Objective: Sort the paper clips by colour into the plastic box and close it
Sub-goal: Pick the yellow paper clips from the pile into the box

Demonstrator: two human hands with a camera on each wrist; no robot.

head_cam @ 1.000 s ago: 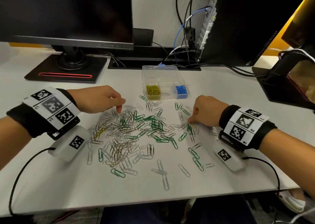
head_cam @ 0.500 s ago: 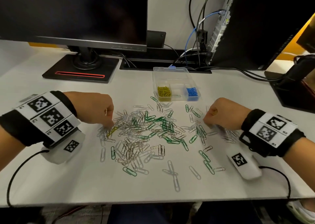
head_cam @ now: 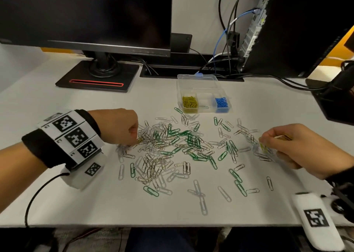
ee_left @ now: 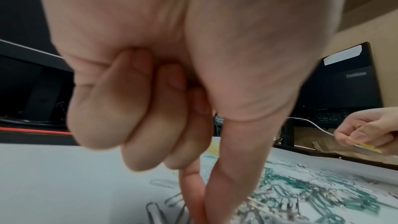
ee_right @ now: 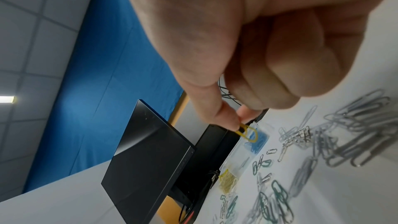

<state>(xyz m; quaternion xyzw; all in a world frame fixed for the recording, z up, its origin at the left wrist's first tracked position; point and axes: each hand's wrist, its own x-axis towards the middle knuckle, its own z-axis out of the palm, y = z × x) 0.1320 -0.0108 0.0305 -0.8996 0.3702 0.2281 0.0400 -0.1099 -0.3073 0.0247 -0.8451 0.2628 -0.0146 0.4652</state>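
The right hand [ee_right: 247,43] has its fingers [ee_right: 226,118] pinched on a yellow paper clip [ee_right: 247,133], while the left hand [head_cam: 116,126] has its fingers [ee_left: 215,193] pressed together in the scattered clips [head_cam: 172,146] on the table [head_cam: 76,204].

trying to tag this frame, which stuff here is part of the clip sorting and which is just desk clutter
Part of the job:
plastic box, lid open
loose paper clips on the desk
yellow clip pinched in the right hand
left hand picking at the pile

Just lying about:
monitor on its stand
cables
computer tower
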